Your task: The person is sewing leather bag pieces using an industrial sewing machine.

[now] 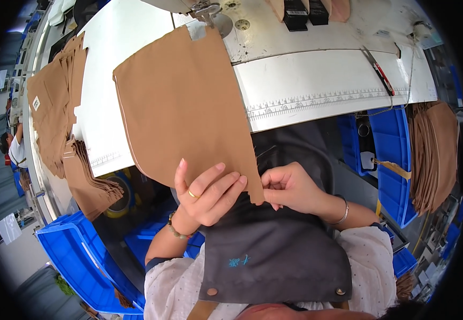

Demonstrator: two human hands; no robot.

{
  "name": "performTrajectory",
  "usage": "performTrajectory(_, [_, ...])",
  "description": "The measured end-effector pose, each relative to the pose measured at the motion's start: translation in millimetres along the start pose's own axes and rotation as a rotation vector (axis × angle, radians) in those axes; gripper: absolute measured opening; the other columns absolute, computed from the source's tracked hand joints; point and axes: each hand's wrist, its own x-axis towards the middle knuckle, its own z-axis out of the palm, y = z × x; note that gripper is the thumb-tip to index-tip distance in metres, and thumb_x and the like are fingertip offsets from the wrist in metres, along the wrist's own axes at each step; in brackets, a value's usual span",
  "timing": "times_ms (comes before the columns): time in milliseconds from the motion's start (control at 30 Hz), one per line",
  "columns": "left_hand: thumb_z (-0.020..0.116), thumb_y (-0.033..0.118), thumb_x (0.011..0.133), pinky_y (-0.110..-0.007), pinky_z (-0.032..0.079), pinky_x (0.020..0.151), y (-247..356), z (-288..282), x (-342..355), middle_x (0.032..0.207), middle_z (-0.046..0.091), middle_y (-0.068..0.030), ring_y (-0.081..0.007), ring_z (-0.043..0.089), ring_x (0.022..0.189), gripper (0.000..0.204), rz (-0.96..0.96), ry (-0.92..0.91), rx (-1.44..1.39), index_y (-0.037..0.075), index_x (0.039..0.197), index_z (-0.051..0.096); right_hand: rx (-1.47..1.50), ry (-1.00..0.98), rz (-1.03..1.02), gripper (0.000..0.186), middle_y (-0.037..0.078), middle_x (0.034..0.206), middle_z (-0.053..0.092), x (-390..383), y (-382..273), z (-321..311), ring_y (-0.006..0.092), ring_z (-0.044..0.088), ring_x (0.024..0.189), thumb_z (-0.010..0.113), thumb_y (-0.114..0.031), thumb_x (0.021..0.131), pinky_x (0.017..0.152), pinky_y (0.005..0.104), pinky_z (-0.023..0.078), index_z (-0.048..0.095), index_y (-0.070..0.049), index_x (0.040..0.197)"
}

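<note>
A large brown fabric panel (181, 101) lies on the white sewing table, and its lower right corner hangs over the front edge toward me. My left hand (210, 194) grips that lower part, index and middle fingers pressed on top, the other fingers lifted and the thumb hidden. Close by on the right, my right hand (290, 189) is closed in a pinch at the panel's edge; the exact spot between its fingertips is hard to see. The panel's far end reaches the sewing machine's presser foot (208, 13), where a small notch shows.
Stacked brown pieces (55, 106) lie at left, with another bundle (90, 178) hanging over the table edge. Red-handled scissors (383, 77) rest at right beyond a printed ruler (306, 102). Blue bins (394, 160) flank me; brown pieces (434, 154) drape over the right one.
</note>
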Motion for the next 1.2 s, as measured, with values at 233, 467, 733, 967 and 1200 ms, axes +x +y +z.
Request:
performTrajectory(233, [0.074,0.022,0.076,-0.059,0.028,0.119,-3,-1,-4,0.091,0.07,0.0097,-0.0127,0.065,0.098,0.021,-0.036,0.015,0.02,0.024,0.096,0.08,-0.82,0.165,-0.63,0.014,0.008,0.086,0.071,0,1,-15,0.0131,0.063,0.062,0.079,-0.005,0.081,0.052,0.0239,0.046,0.07,-0.003,0.091])
performTrajectory(467, [0.077,0.027,0.078,-0.058,0.027,0.119,-5,-12,-1,0.089,0.07,0.009,-0.0139,0.065,0.097,0.016,-0.054,0.002,0.016,0.022,0.094,0.079,-1.421,0.229,-1.449,0.02,0.007,0.092,0.067,15,-13,-8,0.0154,0.06,0.07,0.078,-0.009,0.075,0.053,0.0256,0.045,0.071,-0.003,0.092])
performTrajectory(733, [0.06,0.023,0.104,-0.035,0.044,0.099,-51,-21,-84,0.111,0.06,-0.0073,-0.0187,0.058,0.106,0.023,-1.135,0.62,-0.407,0.001,0.107,0.056,-1.472,0.205,-1.536,0.014,0.006,0.092,0.068,16,-16,-10,0.0087,0.057,0.065,0.079,-0.011,0.083,0.049,0.0208,0.04,0.071,0.0,0.087])
performTrajectory(967, [0.067,0.024,0.1,-0.023,0.049,0.077,-68,-41,-76,0.09,0.07,0.0,-0.0062,0.061,0.08,0.026,-1.358,0.253,-0.857,-0.002,0.105,0.071,-1.528,0.119,-1.51,0.013,0.005,0.087,0.067,14,-22,-12,0.0083,0.053,0.06,0.076,-0.01,0.085,0.047,0.0216,0.036,0.07,0.002,0.086])
performTrajectory(1200, [0.063,0.019,0.102,-0.018,0.042,0.064,-73,-61,-64,0.085,0.069,0.0012,-0.0024,0.057,0.072,0.022,-1.441,0.157,-0.896,-0.002,0.103,0.07,-1.582,0.005,-1.486,0.015,0.008,0.084,0.067,16,-38,-11,0.0095,0.051,0.057,0.072,-0.008,0.087,0.045,0.0228,0.034,0.067,0.004,0.08])
